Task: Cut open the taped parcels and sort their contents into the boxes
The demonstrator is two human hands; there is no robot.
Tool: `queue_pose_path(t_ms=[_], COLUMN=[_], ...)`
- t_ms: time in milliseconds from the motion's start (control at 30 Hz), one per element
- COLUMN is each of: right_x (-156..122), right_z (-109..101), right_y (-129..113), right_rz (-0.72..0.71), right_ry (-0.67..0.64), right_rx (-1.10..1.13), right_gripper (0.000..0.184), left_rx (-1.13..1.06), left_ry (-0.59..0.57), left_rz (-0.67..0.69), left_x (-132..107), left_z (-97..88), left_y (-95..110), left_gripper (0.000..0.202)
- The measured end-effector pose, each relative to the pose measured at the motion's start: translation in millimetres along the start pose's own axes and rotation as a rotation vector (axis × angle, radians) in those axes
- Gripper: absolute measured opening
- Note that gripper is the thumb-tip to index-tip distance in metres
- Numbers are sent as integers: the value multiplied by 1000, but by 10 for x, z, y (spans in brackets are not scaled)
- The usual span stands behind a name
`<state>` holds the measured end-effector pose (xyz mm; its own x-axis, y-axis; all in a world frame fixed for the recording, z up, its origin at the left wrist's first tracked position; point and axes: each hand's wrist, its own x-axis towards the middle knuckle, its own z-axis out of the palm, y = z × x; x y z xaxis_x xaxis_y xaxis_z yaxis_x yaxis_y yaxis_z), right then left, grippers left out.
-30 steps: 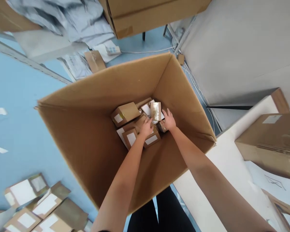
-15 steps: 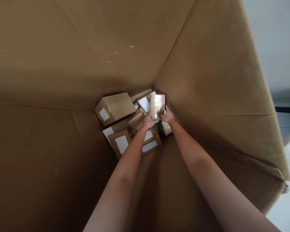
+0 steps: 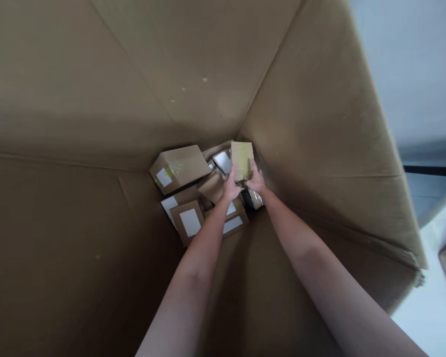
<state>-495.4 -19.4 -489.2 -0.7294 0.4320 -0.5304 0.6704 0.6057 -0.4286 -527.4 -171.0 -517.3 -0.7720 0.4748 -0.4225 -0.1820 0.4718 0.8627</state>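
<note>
The left hand [image 3: 231, 190] and right hand [image 3: 256, 183] share a grip, fingers partly spread, grasping the near end of a small tan cardboard box [image 3: 241, 153] with yellowish tape. It seems secured, but remains inside the tall brown cardboard carton [image 3: 59, 218], near one corner; white-labelled brown cardboard parcels [image 3: 189, 166] lie alongside, unheld.

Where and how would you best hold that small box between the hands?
Probably by its left and right sides, coming from the near side: the small box has straight, opposite edges, and its near end lies between the left hand and right hand.
</note>
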Motion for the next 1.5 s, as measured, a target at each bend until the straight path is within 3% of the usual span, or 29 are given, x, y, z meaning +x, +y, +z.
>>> queue_pose_path(t_ms=[133,267,400,567,700,800,900,1033,1133,1233,1333,1500], right_x=[-349,-852,-1480,-2400,-3175,-3676,-4113,-4710,-5247,-5883,-6583,-7646], right_z=[-424,-871,-1340,-2053,-2647,-3056,-3405,-3688,-3731,-3675,-3564,-3233], right_y=[-435,-907,-1294,-1672,-1934,-2059,-2047,-1728,-1253,-607,154,1407], right_rz=[-64,-160,-349,-479,-540,-553,-548,-495,-396,-254,-103,69], right_ry=[-35,-16,64,195,270,357,468,614,716,781,838,997], right_rx=[-100,-161,-161,-147,-189,-239,-270,-270,-247,-214,-169,-80], right_gripper=[106,95,81,83,89,88,86,87,83,79,80,83], left_rx=[52,91,96,114,117,78,35,-3,-21,-10,0,39], left_ry=[107,206,273,232,182,146,95,14,-99,-245,-412,-630], left_rz=[-86,-8,134,336,446,522,595,698,736,746,743,783], left_x=[-253,-585,-1035,-1810,-2417,-2745,-3016,-3405,-3760,-4205,-4752,-5708], left_z=[-311,-624,-1001,-1449,-1701,-1800,-1770,-1455,-974,-289,518,1797], left_y=[536,1116,1762,2662,3334,3795,4214,4619,4771,4820,4806,4695], left_gripper=[93,79,73,68,67,63,62,58,56,54,53,51])
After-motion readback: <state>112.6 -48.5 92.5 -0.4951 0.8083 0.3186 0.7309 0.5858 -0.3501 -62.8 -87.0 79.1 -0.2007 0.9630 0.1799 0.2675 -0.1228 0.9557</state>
